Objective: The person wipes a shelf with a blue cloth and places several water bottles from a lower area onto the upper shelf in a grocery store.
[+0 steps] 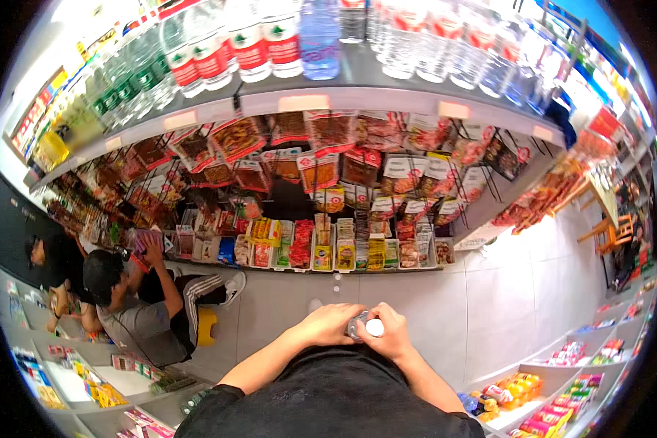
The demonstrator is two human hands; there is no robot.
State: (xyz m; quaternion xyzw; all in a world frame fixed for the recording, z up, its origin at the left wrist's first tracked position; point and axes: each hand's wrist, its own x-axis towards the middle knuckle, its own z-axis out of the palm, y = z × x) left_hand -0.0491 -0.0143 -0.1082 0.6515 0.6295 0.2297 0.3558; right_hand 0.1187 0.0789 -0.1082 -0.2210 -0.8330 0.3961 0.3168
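A clear plastic bottle (pixel 356 326) with a white cap (pixel 375 328) is held close in front of my black shirt. My left hand (pixel 328 324) is closed around the bottle's body. My right hand (pixel 391 336) is closed at the cap end, its fingers curled beside the white cap. Whether the cap is loose or tight, I cannot tell. The bottle's lower part is hidden by my fingers.
Ahead stands a shelf (pixel 284 93) with water bottles on top, hanging snack packets (pixel 321 171) and bins of small packs below. At left a person (pixel 142 321) sits on a yellow stool (pixel 207 326), another beyond. Shelves with orange-drink bottles (pixel 514 390) are near right.
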